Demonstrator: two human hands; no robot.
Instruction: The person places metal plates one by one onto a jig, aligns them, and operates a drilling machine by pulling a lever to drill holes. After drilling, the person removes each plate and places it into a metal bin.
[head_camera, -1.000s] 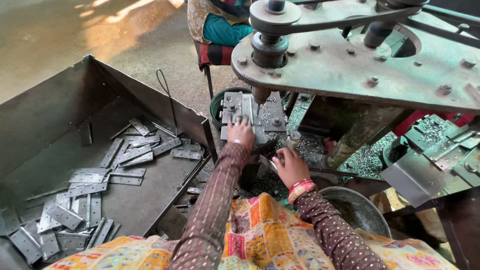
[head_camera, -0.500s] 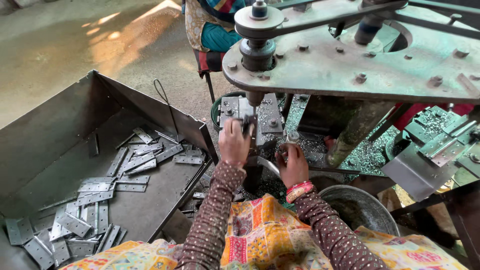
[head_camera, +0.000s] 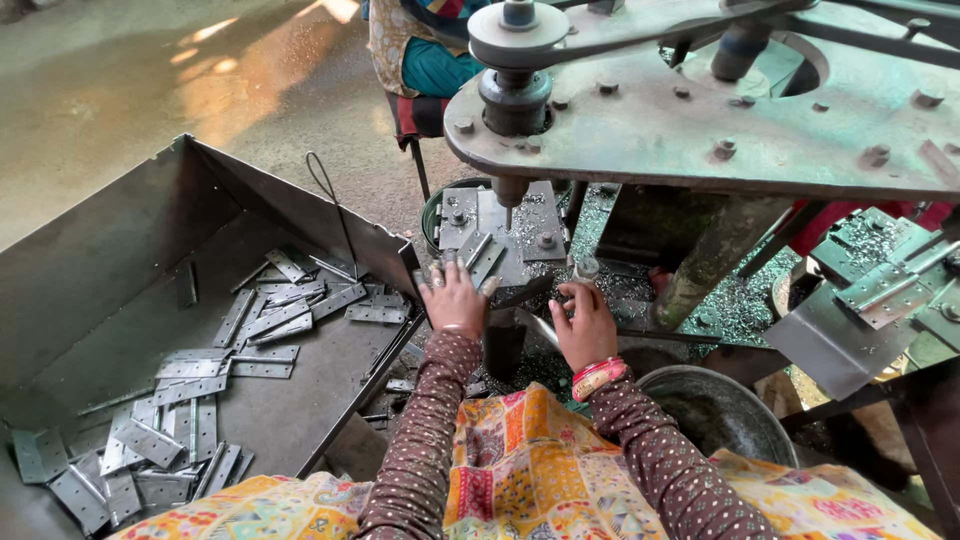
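My left hand (head_camera: 455, 298) is at the front edge of the drill jig plate (head_camera: 540, 235), its fingers closed on a flat grey hinge plate (head_camera: 484, 257) that leans up against the jig. The drill bit (head_camera: 508, 203) hangs just above that plate under the grey-green machine head (head_camera: 700, 120). My right hand (head_camera: 585, 322), with a red bangle at the wrist, is curled over a slanted metal bar (head_camera: 540, 326) just right of a dark block. Both sleeves are brown and dotted.
A big sheet-metal bin (head_camera: 110, 250) on the left holds several flat hinge plates (head_camera: 260, 330). A round metal bowl (head_camera: 715, 410) sits at the lower right. Metal shavings (head_camera: 730, 310) lie under the machine. Another person's clothing (head_camera: 420, 55) shows beyond it.
My left hand has drawn back from the jig toward me and slightly lower, still with a hinge plate. My right hand has stayed in about the same place.
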